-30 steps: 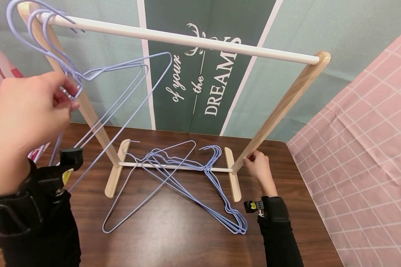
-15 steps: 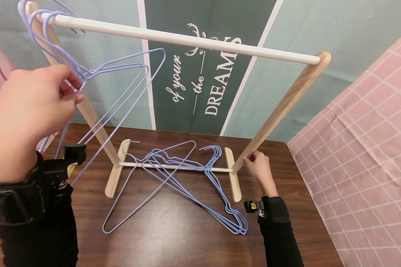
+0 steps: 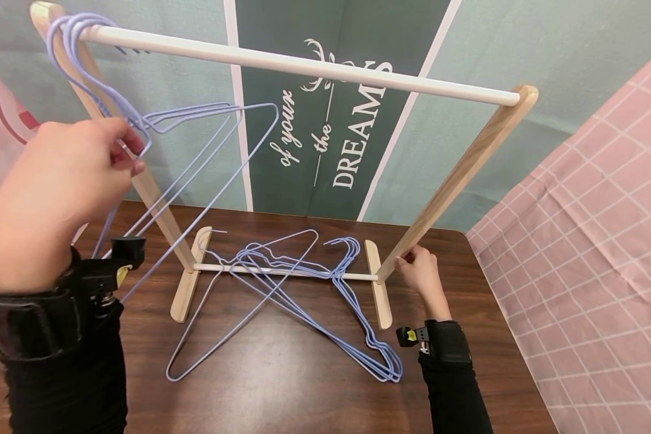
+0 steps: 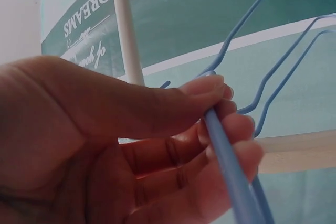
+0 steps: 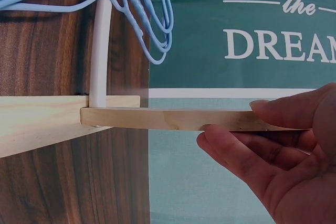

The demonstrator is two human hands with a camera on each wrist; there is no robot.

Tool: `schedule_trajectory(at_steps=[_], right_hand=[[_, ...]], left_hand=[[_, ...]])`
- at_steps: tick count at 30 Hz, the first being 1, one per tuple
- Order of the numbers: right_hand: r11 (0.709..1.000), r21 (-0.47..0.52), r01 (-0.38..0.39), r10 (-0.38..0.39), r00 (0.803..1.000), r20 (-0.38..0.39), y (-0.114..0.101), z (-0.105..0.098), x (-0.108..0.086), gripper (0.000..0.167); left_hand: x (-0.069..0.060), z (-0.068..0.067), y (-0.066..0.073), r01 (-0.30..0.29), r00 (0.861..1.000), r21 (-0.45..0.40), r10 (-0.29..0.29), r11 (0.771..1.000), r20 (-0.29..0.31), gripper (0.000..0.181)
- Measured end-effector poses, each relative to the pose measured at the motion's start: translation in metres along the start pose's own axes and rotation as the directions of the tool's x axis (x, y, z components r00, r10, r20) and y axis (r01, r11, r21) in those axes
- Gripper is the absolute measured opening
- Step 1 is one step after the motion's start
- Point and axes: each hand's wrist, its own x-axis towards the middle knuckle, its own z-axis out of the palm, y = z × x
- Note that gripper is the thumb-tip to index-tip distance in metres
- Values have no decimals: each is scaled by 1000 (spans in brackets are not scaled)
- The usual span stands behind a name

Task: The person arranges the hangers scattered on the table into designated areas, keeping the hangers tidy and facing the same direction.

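At the upper left, my left hand [image 3: 59, 193] pinches a blue wire hanger [image 3: 260, 135] near its neck. The hooks of this and other blue hangers loop over the left end of the rack's white top rail [image 3: 304, 65]. In the left wrist view, thumb and fingertips close on the blue wire [image 4: 228, 166]. My right hand [image 3: 422, 274] grips the lower part of the rack's right wooden post [image 3: 456, 175]; the right wrist view shows thumb and fingers on both sides of that post [image 5: 184, 119]. Several more blue hangers [image 3: 304, 313] lie across the lower rail.
The rack's wooden feet [image 3: 381, 295] stand on a brown wooden table [image 3: 239, 398]. Behind hangs a green cloth [image 3: 314, 181] with white lettering, and a pink grid cloth [image 3: 591, 241] is at the right.
My left hand has shifted slightly right with the hanger, and its hook has moved from left of the rail's end onto the rail beside the others. The right hand stays put.
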Motion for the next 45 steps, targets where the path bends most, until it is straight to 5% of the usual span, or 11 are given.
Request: schedule_trajectory(at_steps=[13,25,45], right_hand=[[1000,8,-3,3,1000,7,1,0,1,20],[1000,12,4,-4,1000,4,0,0,1,21],[1000,20,2,-2,1000,8,-1,0,0,21]], left_hand=[[3,6,-5,0,1000,8,0,1000,9,16],[-5,-7,15,5,1000,-14,-5,1000,4,21],[-12,-8,12,37,999,-29,-37,999,-6,29]])
